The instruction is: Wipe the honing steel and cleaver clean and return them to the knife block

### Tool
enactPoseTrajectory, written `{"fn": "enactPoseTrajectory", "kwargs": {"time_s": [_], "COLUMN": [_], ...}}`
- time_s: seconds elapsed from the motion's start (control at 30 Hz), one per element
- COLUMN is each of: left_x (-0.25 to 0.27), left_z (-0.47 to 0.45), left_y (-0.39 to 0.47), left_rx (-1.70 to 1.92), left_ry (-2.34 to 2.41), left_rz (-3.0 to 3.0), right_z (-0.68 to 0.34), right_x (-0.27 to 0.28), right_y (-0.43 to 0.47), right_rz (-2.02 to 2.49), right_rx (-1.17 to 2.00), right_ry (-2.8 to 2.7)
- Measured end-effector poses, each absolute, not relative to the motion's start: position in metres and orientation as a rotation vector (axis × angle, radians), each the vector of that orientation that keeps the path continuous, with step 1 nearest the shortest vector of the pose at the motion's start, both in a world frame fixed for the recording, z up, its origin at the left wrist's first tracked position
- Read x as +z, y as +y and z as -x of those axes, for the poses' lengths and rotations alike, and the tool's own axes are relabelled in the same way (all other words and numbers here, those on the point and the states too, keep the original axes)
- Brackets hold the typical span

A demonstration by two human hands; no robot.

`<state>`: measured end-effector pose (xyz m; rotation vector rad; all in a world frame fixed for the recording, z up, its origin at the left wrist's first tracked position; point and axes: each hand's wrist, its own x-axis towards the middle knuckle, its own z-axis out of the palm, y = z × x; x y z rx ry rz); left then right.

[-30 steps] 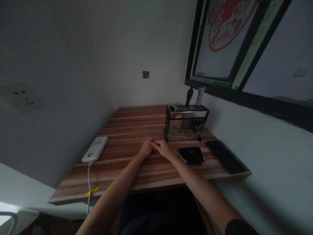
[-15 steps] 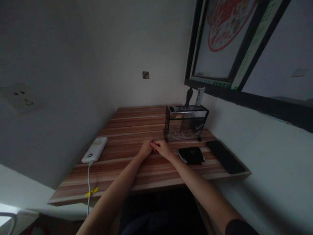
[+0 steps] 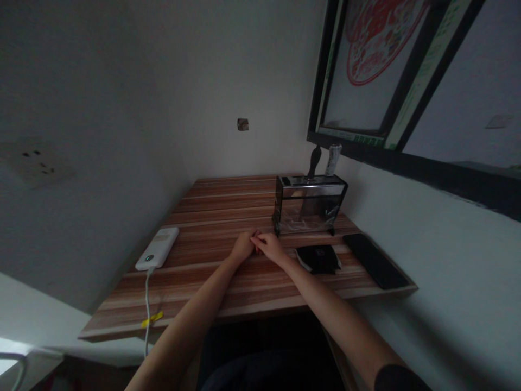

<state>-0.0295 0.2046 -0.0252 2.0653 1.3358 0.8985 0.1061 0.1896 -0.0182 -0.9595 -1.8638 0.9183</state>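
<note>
My left hand (image 3: 243, 245) and my right hand (image 3: 271, 247) rest together on the wood-grain table (image 3: 232, 203), in front of the knife holder. The right fingers lie curled over the left ones, and both hands look closed. No object shows between them, though the palms are hidden. The knife holder (image 3: 311, 209), black-framed with a see-through front, stands just beyond my right hand. A black handle (image 3: 315, 161) and a plastic-wrapped handle (image 3: 332, 160) stick up from its top. Beside my right wrist lies a small black pouch-like item (image 3: 319, 258) with pale edges.
A white power bank (image 3: 158, 248) lies at the table's left side, its white cable (image 3: 147, 309) hanging over the front edge past yellow tape (image 3: 152, 319). On the right is a black phone (image 3: 376, 260). Walls border the table, with a black-framed window (image 3: 374, 70) at upper right.
</note>
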Motion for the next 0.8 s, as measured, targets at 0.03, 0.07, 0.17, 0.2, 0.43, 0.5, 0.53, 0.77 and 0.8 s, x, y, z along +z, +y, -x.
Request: {"fn": "enactPoseTrajectory", "kwargs": {"time_s": [0.03,0.07,0.17,0.2,0.43,0.5,0.53,0.77,0.8], "left_x": [-0.025,-0.024,-0.023,-0.023,-0.021,-0.019,-0.018,-0.001,0.002], "left_z": [0.029,0.029,0.029,0.029,0.028,0.028,0.028,0.026,0.025], "left_y": [0.204,0.204,0.203,0.202,0.202,0.201,0.200,0.193,0.191], "left_rx": [0.904,0.909,0.929,0.936,1.011,1.044,1.064,1.204,1.216], "left_ry": [1.336,1.337,1.335,1.332,1.306,1.292,1.284,1.215,1.206], "left_rz": [-2.068,-2.071,-2.078,-2.079,-2.061,-2.047,-2.038,-1.967,-1.957], "right_z": [-0.106,-0.106,-0.106,-0.106,-0.106,-0.106,-0.106,-0.112,-0.116], "right_x": [-0.018,-0.018,-0.017,-0.017,-0.015,-0.013,-0.012,0.017,0.023], "right_y": [0.189,0.189,0.189,0.189,0.188,0.187,0.186,0.168,0.163], "right_rz": [0.958,0.958,0.961,0.963,0.945,0.933,0.925,0.831,0.811], "right_rx": [0.920,0.922,0.930,0.932,0.954,0.960,0.965,1.071,1.088], "right_ry": [-1.864,-1.864,-1.863,-1.863,-1.853,-1.844,-1.839,-1.811,-1.809]}}
